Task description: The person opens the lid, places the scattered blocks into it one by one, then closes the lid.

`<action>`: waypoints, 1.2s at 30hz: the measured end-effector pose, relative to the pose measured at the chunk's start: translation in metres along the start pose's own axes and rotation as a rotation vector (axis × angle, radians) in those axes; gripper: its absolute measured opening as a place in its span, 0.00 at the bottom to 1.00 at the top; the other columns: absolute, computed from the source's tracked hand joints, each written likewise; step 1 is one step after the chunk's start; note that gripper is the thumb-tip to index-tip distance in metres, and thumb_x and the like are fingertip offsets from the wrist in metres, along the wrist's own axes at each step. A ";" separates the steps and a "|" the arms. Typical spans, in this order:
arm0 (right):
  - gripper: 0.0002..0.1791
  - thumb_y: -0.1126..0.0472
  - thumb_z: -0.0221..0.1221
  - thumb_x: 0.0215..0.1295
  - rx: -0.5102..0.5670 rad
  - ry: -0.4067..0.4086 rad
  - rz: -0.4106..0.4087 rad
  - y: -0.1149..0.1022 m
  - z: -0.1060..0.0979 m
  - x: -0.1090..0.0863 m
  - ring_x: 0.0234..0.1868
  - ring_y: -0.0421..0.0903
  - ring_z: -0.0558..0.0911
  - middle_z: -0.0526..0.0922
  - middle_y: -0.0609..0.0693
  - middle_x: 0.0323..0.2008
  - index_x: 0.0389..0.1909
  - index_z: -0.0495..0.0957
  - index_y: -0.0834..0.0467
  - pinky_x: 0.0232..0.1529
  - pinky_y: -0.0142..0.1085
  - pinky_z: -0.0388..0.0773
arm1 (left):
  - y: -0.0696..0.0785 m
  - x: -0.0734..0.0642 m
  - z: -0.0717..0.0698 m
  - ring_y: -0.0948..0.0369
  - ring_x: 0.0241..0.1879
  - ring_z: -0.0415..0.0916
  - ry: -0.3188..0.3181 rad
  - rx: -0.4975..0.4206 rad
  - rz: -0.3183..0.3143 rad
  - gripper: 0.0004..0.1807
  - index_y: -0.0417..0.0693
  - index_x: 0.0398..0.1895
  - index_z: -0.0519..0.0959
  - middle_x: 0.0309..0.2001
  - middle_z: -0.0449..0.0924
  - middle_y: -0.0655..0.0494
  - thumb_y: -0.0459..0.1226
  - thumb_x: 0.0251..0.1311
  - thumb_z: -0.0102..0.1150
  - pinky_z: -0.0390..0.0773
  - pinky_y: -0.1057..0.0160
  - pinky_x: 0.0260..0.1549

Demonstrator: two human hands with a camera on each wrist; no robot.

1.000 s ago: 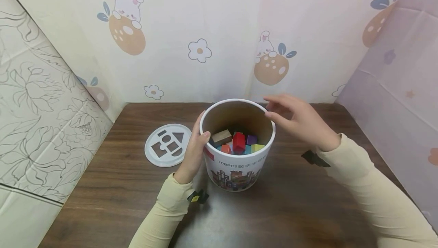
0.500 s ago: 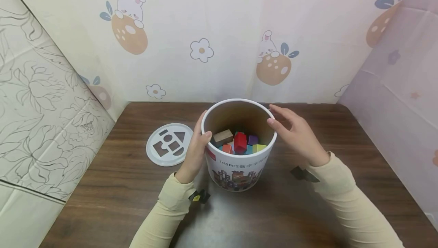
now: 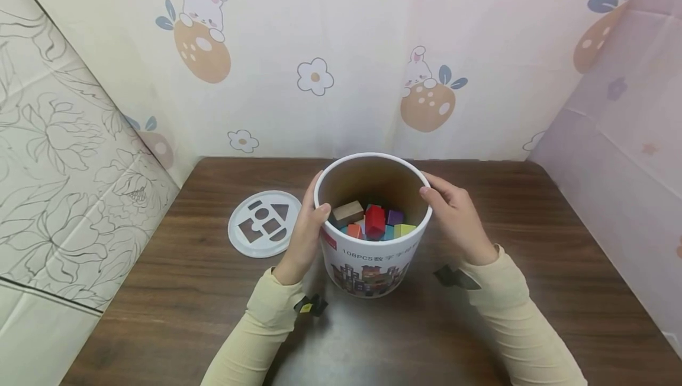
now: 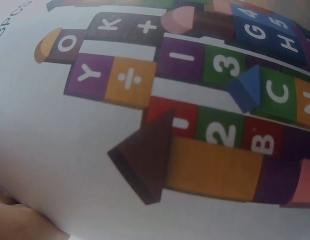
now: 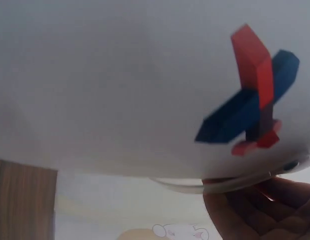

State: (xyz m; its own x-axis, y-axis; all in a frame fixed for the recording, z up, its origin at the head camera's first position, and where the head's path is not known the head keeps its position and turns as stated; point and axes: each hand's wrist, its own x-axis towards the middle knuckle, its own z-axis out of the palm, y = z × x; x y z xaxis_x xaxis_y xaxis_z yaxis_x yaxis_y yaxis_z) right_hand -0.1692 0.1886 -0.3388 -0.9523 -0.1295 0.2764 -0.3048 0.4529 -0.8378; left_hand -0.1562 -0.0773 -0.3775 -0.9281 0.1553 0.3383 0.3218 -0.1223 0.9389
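A white round bucket (image 3: 367, 267) with printed pictures of toy blocks stands upright on the table, its top uncovered. Inside lie several coloured blocks, among them a red block (image 3: 375, 221), a plain wooden block (image 3: 348, 213) and a purple block (image 3: 395, 217). My left hand (image 3: 305, 232) grips the left side of the bucket, thumb over the rim. On the opposite side my right hand (image 3: 457, 215) holds the rim, thumb on top and fingers along the outer wall. In the right wrist view its fingers (image 5: 260, 210) curl at the rim.
To the left of the bucket a white lid (image 3: 263, 224) with shaped cut-outs lies flat on the brown wooden table (image 3: 176, 291). Behind the table hangs a curtain (image 3: 351, 37) printed with rabbits and flowers.
My right hand has moved left, from beside the bucket's rim to holding it. My left hand has kept its grip, and the bucket and lid stay in place.
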 end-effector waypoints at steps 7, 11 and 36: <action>0.24 0.55 0.46 0.75 0.042 0.049 0.030 -0.001 0.006 -0.002 0.63 0.56 0.76 0.76 0.59 0.63 0.66 0.71 0.61 0.60 0.54 0.73 | 0.001 0.000 0.000 0.50 0.71 0.53 -0.002 0.000 0.000 0.38 0.55 0.77 0.49 0.74 0.55 0.53 0.46 0.62 0.43 0.55 0.36 0.69; 0.25 0.54 0.45 0.75 0.045 0.064 0.036 -0.001 0.007 -0.003 0.62 0.57 0.76 0.76 0.60 0.63 0.66 0.71 0.61 0.59 0.54 0.74 | 0.001 0.000 0.000 0.50 0.72 0.53 -0.001 0.000 -0.012 0.39 0.52 0.78 0.48 0.75 0.54 0.52 0.45 0.62 0.42 0.54 0.37 0.70; 0.24 0.55 0.45 0.75 0.078 0.051 0.042 -0.004 0.008 -0.005 0.62 0.57 0.76 0.76 0.60 0.63 0.66 0.70 0.60 0.60 0.55 0.74 | 0.004 -0.002 -0.062 0.53 0.73 0.58 0.096 0.240 -0.182 0.28 0.48 0.73 0.61 0.72 0.63 0.52 0.43 0.73 0.45 0.57 0.49 0.72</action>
State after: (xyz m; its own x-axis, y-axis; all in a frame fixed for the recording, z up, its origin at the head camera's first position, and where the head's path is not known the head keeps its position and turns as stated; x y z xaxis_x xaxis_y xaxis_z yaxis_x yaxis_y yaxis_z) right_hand -0.1639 0.1806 -0.3407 -0.9628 -0.0661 0.2622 -0.2669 0.3867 -0.8827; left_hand -0.1649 -0.1392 -0.3780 -0.9843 0.0588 0.1667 0.1733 0.1357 0.9755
